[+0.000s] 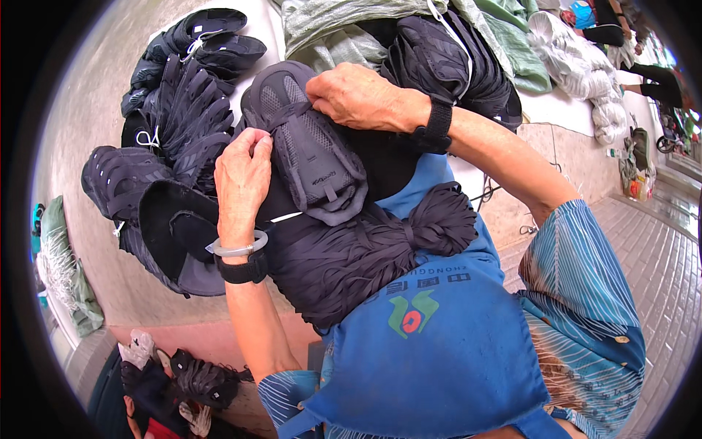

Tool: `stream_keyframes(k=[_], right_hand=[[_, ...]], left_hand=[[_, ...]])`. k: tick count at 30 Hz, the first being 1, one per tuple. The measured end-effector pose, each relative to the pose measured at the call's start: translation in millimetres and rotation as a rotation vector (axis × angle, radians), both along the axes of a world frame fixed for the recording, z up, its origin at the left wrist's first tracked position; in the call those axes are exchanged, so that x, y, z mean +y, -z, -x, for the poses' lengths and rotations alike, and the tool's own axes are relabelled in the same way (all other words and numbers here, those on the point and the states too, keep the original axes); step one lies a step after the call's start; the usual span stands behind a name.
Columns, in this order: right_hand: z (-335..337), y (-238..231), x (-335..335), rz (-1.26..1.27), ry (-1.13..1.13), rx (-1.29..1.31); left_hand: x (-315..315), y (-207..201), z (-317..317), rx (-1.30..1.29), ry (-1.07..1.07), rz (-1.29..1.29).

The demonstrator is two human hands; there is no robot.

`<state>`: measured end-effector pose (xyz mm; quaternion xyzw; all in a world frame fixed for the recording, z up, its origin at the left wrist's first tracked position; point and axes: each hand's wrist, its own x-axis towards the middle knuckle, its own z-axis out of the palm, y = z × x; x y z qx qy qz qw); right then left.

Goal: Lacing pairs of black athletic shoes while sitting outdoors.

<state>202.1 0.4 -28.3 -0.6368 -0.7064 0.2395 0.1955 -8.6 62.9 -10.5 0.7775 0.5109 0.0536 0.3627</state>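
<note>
A dark grey mesh shoe upper (322, 164) lies over my lap, its tongue toward me. Across it runs a flat black shoelace (291, 114). My left hand (243, 179) is closed in a pinch at the lace's left end, by the upper's edge. On the other side, my right hand (362, 95) has its fingers closed at the lace's right end; the exact grip is partly hidden by the fingers. Below the upper, a thick bundle of black shoelaces (344, 256) rests on my blue apron (439, 351).
Stacks of tied black shoe uppers (183, 110) lie to the left. More uppers (428, 58) sit at the far side, beside a pale green woven sack (329, 29). White bundles (567, 58) lie at the upper right. People are at the far right and lower left.
</note>
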Motion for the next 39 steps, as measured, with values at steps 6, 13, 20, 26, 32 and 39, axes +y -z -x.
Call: stream_keyframes(k=[6, 13, 20, 26, 32, 39], right_hand=[[-6.2, 10.8, 10.6, 0.002, -0.042, 0.053], [-5.3, 6.4, 6.9, 0.087, 0.048, 0.174], [-13.9, 1.6, 11.5, 0.387, 0.153, 0.452], [-3.7, 17.2, 12.3, -0.010, 0.029, 0.185], [25.7, 12.3, -15.7, -0.193, 0.220, 0.096], [47.8, 10.0, -29.5, -0.260, 0.347, 0.102]], left_hand=[[14.6, -5.8, -7.0, 0.091, 0.197, -0.127], [21.4, 4.5, -6.4, 0.075, 0.182, -0.019], [15.8, 12.3, -9.7, -0.030, 0.172, -0.147], [9.1, 26.8, -10.8, -0.159, 0.037, -0.190], [-10.7, 18.6, -14.9, -0.281, -0.052, -0.238], [-28.1, 18.3, -11.2, -0.173, 0.120, -0.444]])
